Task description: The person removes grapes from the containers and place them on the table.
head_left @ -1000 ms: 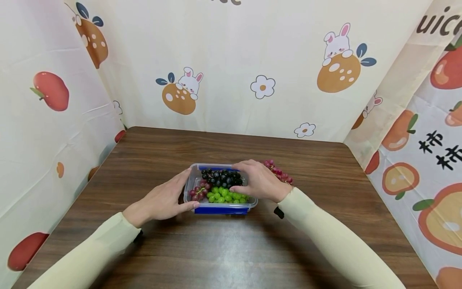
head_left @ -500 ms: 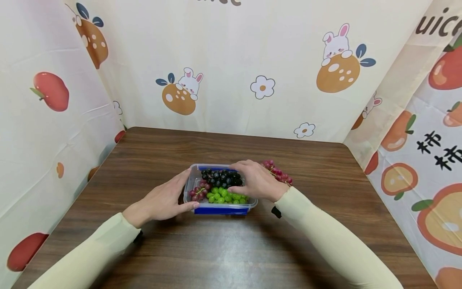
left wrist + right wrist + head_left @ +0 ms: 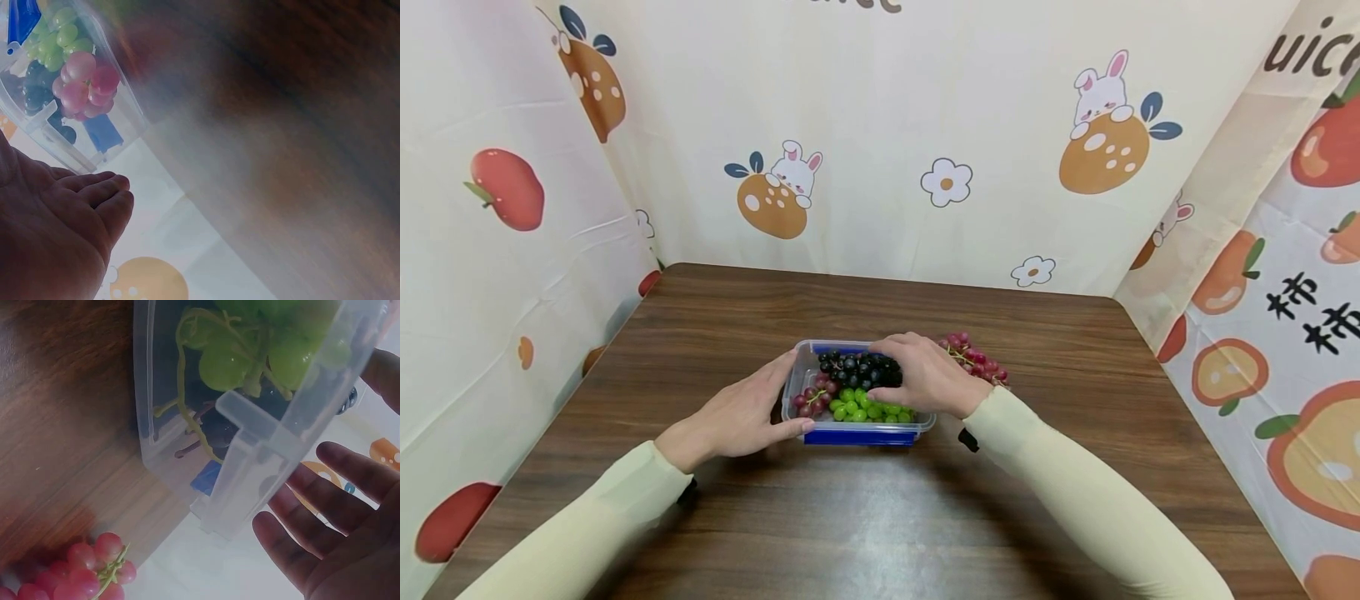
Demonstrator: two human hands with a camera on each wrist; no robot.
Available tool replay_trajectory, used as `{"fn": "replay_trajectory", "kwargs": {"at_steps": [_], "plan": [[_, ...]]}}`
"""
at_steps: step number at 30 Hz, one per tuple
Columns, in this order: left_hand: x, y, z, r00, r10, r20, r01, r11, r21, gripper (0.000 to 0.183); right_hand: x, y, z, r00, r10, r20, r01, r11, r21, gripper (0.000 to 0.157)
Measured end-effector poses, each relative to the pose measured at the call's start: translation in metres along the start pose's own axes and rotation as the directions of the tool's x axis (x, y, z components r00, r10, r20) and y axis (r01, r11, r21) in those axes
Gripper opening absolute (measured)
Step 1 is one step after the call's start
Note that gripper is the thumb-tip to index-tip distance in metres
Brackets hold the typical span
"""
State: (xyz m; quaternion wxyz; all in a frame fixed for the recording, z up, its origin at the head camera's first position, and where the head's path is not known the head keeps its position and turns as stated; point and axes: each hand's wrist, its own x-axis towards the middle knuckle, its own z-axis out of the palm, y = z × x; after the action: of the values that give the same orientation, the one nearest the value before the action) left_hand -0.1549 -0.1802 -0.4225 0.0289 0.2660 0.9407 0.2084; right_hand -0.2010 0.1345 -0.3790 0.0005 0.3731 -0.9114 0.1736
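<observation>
In the head view a clear plastic container (image 3: pixel 865 429) with blue clips stands mid-table, holding black grapes (image 3: pixel 857 371), green grapes (image 3: pixel 853 406) and a small red bunch (image 3: pixel 812 398). My left hand (image 3: pixel 737 411) rests against its left end, fingers extended along the side and thumb at the front rim. Over the right end reaches my right hand (image 3: pixel 925 373), palm down, with its thumb above the green grapes and its fingers over the black ones. The right wrist view shows those fingers (image 3: pixel 340 494) spread apart beside the container wall, holding nothing.
Another red grape bunch (image 3: pixel 973 358) lies on the wooden table (image 3: pixel 865 517), behind and right of the container, partly covered by my right hand. Printed fabric (image 3: pixel 880 150) hangs behind the table and on both sides.
My right hand has slid slightly left over the container, uncovering a little more of the red bunch behind it. The left hand and the container have stayed in place.
</observation>
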Motion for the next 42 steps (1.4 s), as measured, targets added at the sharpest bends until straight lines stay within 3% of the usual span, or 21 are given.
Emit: {"fn": "replay_trajectory", "kwargs": {"at_steps": [13, 30, 42], "plan": [[0.0, 0.001, -0.001, 1.0, -0.001, 0.006, 0.001, 1.0, 0.003, 0.114, 0.004, -0.002, -0.002, 0.999, -0.023, 0.024, 0.024, 0.999, -0.034, 0.067], [-0.001, 0.0, 0.0, 1.0, -0.004, 0.001, 0.004, 1.0, 0.002, 0.114, 0.012, -0.01, 0.005, 0.995, 0.026, 0.095, -0.02, 0.997, -0.068, 0.067], [-0.002, 0.002, -0.001, 1.0, -0.011, 0.011, 0.011, 1.0, 0.002, 0.116, 0.018, -0.02, 0.013, 0.996, 0.047, 0.074, -0.032, 0.982, -0.188, 0.066]]}}
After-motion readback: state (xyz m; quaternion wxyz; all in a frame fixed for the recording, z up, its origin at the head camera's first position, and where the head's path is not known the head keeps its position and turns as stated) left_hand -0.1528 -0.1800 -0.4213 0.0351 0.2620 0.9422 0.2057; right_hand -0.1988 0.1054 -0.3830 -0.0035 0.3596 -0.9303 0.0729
